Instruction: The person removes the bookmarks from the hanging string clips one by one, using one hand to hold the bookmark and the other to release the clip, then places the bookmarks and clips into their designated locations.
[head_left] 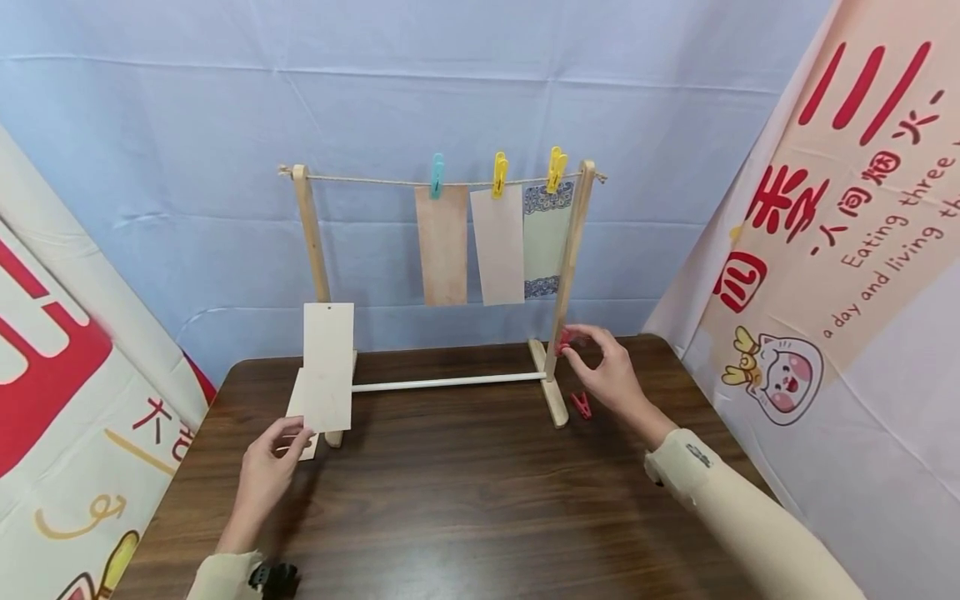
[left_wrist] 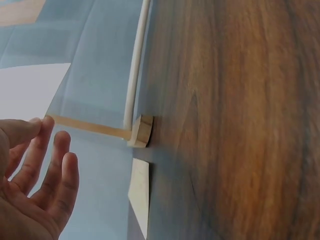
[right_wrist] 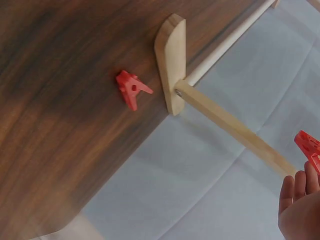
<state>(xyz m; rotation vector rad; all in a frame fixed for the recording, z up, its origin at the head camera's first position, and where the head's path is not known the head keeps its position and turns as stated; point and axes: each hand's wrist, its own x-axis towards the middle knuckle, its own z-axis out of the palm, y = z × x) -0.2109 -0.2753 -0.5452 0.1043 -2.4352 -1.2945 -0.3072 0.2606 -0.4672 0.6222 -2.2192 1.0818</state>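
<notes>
My left hand (head_left: 268, 467) pinches the lower left corner of a cream paper card (head_left: 328, 367), held upright in front of the rack's left post. The card has a small hole near its top edge. Another pale card (left_wrist: 140, 192) lies on the table behind that hand. Between the thumb and fingers of my right hand (head_left: 613, 375) is a red clothespin (right_wrist: 309, 145), close beside the right post. A second red clothespin (head_left: 581, 405) lies on the table below, near the right foot of the rack.
A wooden rack with a white crossbar (head_left: 450, 383) stands on the brown table (head_left: 450, 500). From its string (head_left: 360, 178) hang a tan card (head_left: 444, 246) under a teal clothespin (head_left: 437, 173), plus a plain card (head_left: 498, 246) and a blue-patterned card (head_left: 546, 242) under yellow clothespins.
</notes>
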